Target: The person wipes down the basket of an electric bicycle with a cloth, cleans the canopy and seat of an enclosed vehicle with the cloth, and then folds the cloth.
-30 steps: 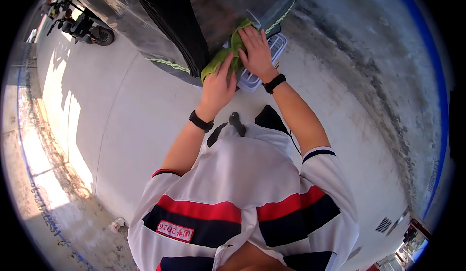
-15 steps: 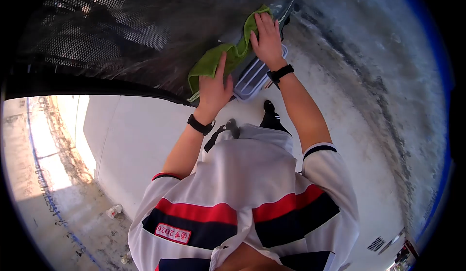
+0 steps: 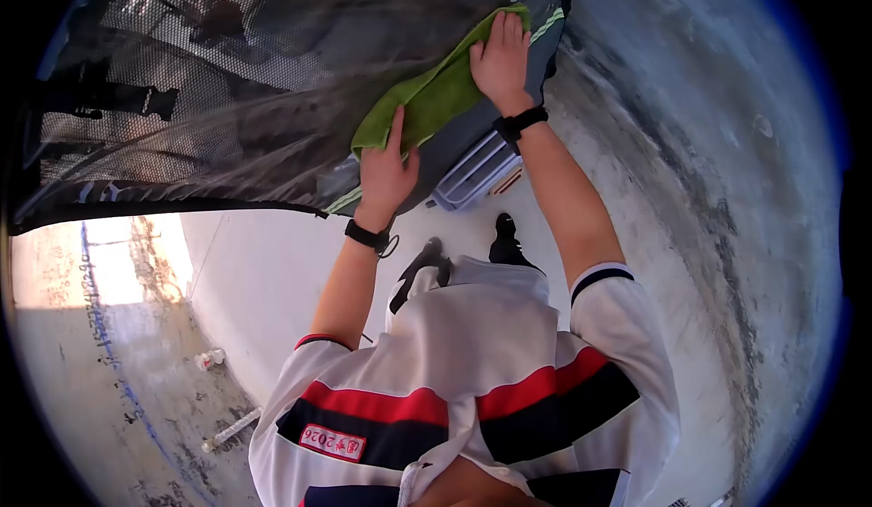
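A green cloth (image 3: 422,94) lies stretched slantwise over a dark cover with mesh and clear film. My left hand (image 3: 386,178) presses on the cloth's lower left end, index finger stretched out and thumb apart. At the upper right end, my right hand (image 3: 502,60) lies with its fingers extended over the cloth. Both hands look open and flat rather than gripping; the left hand's other fingers are partly hidden. The dark cover (image 3: 272,139) has a grey border with pale green striped strips near each hand.
A grey slatted plastic piece (image 3: 474,173) sits under the cover's near edge, above my shoes (image 3: 509,243). Mesh (image 3: 263,16) fills the cover's upper left, with dim shapes behind it. A stained wall (image 3: 690,144) stands at right. White pipe ends (image 3: 211,359) show at lower left.
The cloth has gone from bunched to spread straighter between my hands. My left hand has moved slightly down and left, my right slightly up. The cover's near edge sits lower in view.
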Demonstrator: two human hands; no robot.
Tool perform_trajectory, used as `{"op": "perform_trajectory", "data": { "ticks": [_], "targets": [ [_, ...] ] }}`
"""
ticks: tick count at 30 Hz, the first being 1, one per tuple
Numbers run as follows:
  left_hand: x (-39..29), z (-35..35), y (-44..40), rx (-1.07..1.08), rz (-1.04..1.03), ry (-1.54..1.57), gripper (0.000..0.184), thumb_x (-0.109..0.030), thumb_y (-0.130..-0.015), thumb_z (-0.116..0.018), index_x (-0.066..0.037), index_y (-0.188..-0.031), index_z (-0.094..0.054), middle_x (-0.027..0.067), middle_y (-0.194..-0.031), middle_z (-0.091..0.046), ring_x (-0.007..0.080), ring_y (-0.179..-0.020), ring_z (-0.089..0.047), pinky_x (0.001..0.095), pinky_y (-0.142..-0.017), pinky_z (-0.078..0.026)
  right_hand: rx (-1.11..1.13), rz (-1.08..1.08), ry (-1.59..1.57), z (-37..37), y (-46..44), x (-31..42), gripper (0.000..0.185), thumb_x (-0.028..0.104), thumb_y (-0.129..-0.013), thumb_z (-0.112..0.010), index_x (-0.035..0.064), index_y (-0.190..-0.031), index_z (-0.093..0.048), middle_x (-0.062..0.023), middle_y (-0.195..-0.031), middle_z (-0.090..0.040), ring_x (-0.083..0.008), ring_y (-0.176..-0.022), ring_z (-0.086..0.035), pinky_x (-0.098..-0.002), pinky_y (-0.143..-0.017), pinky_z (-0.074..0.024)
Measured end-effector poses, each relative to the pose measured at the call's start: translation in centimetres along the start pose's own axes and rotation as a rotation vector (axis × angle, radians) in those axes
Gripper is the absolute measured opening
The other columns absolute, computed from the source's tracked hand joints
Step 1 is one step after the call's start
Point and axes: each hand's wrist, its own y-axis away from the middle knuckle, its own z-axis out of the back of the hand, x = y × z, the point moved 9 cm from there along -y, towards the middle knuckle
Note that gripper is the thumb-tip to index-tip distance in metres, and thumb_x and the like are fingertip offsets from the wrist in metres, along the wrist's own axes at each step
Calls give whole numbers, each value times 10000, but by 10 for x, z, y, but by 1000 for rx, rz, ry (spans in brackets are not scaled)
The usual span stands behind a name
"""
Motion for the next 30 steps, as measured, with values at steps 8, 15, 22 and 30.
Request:
{"op": "perform_trajectory", "data": {
  "ticks": [8,15,22,30],
  "targets": [
    [14,-12,7,-1,41,-66,713,-77,-792,-671,-6,-1446,-397,295,-1313,-520,479,-1186,-502,516,-1006,-403,73,165,-162,4,52,89,653,149,-838,-589,-63,-1419,-381,-302,-1435,-374,-458,-1387,-301,-568,-1150,-213],
    [30,-3,24,-2,66,-46,586,-92,-770,-678,59,-1309,-508,268,-1259,-563,449,-1155,-533,519,-988,-416,186,367,-321,2,87,140,585,165,-861,-567,33,-1418,-450,-192,-1445,-433,-387,-1384,-347,-544,-1150,-231],
    [39,-2,39,-37,60,-9,549,-102,-767,-670,57,-1274,-529,263,-1225,-581,442,-1130,-543,523,-969,-417,244,533,-278,6,100,156,528,142,-881,-546,75,-1401,-488,-152,-1422,-474,-352,-1367,-387,-520,-1148,-258],
    [34,8,41,-121,1,50,560,-100,-778,-681,32,-1297,-519,279,-1231,-568,460,-1137,-526,542,-975,-399,240,472,-237,6,105,152,545,108,-858,-555,95,-1400,-493,-136,-1406,-484,-327,-1356,-399,-508,-1140,-268]
  ]
}}
